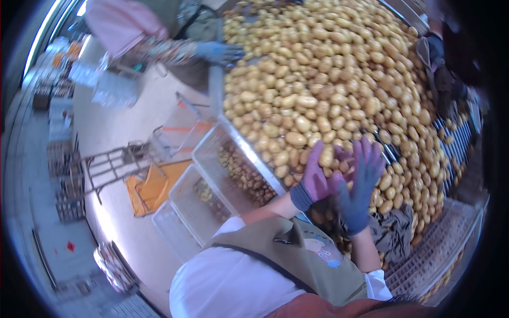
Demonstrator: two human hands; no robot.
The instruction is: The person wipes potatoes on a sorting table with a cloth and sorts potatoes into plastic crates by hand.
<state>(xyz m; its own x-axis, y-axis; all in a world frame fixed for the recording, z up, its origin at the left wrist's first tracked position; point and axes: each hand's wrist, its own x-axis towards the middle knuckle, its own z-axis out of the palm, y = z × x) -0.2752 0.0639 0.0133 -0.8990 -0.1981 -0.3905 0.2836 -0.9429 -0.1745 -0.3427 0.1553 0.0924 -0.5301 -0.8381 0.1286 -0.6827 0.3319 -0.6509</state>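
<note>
A large heap of wet potatoes [318, 79] covers a metal-edged sorting table. At its near edge, my left hand [320, 171], in a purple glove with a dark cuff, is spread at the heap with its palm turned to the right; a potato [327, 156] lies against its fingers. My right hand [362, 183], in a purple and grey glove, is raised just to the right with fingers spread, its back towards the camera. Some small potatoes show between the two hands. Whether either palm bears a potato is partly hidden. A dark cloth [393, 234] lies beside my right wrist.
Clear plastic bins [234, 194] with small potatoes stand left of the table's metal rim [254, 155]. A plastic crate [433, 242] is at the lower right, near metal rollers [451, 151]. A co-worker's gloved hand [220, 53] touches the heap at upper left; another person works at upper right.
</note>
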